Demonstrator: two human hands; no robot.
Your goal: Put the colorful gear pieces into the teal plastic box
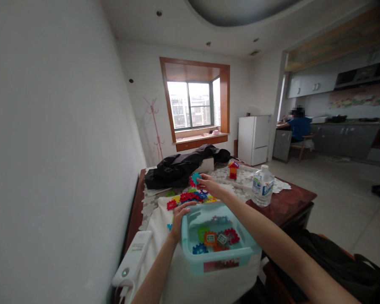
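Note:
My left hand point(181, 217) grips the far-left rim of a light blue plastic bin point(220, 256) that holds several colourful interlocking toy blocks point(215, 239). My right hand point(209, 183) reaches past the bin and pinches a teal block point(195, 177) above a pile of red, blue and yellow blocks point(193, 196) lying on the white cloth point(160, 211). A small built block house point(233, 169) stands farther back on the table.
A water bottle point(262, 185) stands at the right of the dark wooden table point(291, 202). A black jacket point(183, 166) lies at the far end. A white power bank point(133, 258) sits near the left wall. A person sits at a counter point(299, 126) beyond a white fridge point(254, 139).

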